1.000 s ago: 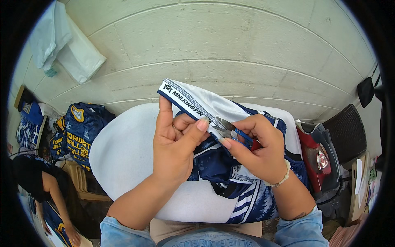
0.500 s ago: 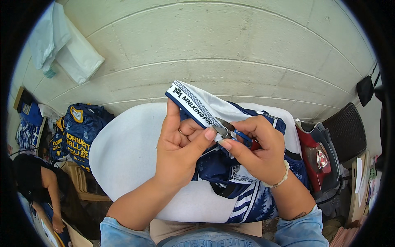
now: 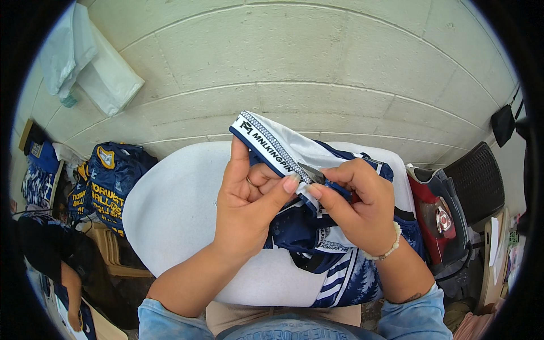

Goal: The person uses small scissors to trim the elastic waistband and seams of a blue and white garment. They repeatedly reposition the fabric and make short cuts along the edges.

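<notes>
While pinching the blue-and-white garment taut above the white bench with left hand, right hand gripping small snips, probably trimming threads at the waistband; next calls for careful, shallow cuts.

Garment and snips
Blue-and-white garment bunched, its banded edge raised; small metal snips' blades rest against that edge.

wall: pale blocks | board: white padded | chair: black
</notes>
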Action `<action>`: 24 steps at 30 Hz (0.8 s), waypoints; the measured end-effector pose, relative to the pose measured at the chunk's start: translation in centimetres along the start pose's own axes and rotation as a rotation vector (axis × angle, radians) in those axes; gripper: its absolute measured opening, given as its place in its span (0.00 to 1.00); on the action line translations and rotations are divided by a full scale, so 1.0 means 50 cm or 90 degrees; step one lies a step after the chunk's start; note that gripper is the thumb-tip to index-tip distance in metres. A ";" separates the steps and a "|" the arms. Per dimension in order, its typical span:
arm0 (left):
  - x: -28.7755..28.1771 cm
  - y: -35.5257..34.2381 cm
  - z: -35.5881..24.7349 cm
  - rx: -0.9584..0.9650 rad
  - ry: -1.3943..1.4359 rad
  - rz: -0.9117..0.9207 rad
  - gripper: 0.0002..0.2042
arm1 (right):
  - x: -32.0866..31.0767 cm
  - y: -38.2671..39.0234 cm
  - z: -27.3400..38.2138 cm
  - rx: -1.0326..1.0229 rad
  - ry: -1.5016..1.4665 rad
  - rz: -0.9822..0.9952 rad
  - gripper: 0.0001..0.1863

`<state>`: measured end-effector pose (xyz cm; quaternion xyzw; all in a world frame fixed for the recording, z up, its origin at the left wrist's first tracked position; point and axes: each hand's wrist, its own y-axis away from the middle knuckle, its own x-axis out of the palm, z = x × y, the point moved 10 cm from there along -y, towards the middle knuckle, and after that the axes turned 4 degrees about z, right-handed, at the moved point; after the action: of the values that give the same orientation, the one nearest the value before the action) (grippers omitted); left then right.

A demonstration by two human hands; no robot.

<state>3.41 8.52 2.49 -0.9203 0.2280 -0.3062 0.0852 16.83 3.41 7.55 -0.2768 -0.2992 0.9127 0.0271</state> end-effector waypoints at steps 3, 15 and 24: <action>-0.002 -0.001 -0.003 0.003 -0.003 -0.004 0.43 | 0.006 -0.001 -0.022 0.059 -0.092 -0.002 0.12; -0.039 -0.010 -0.003 0.006 0.068 -0.110 0.37 | 0.050 0.000 -0.085 0.197 -0.174 0.135 0.10; -0.032 -0.005 -0.015 0.024 0.022 -0.111 0.37 | 0.018 -0.003 -0.026 0.050 -0.114 0.003 0.14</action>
<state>1.90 9.50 2.34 -0.9295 0.1426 -0.3325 0.0714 16.72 4.40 6.34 -0.1938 -0.2637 0.9449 0.0087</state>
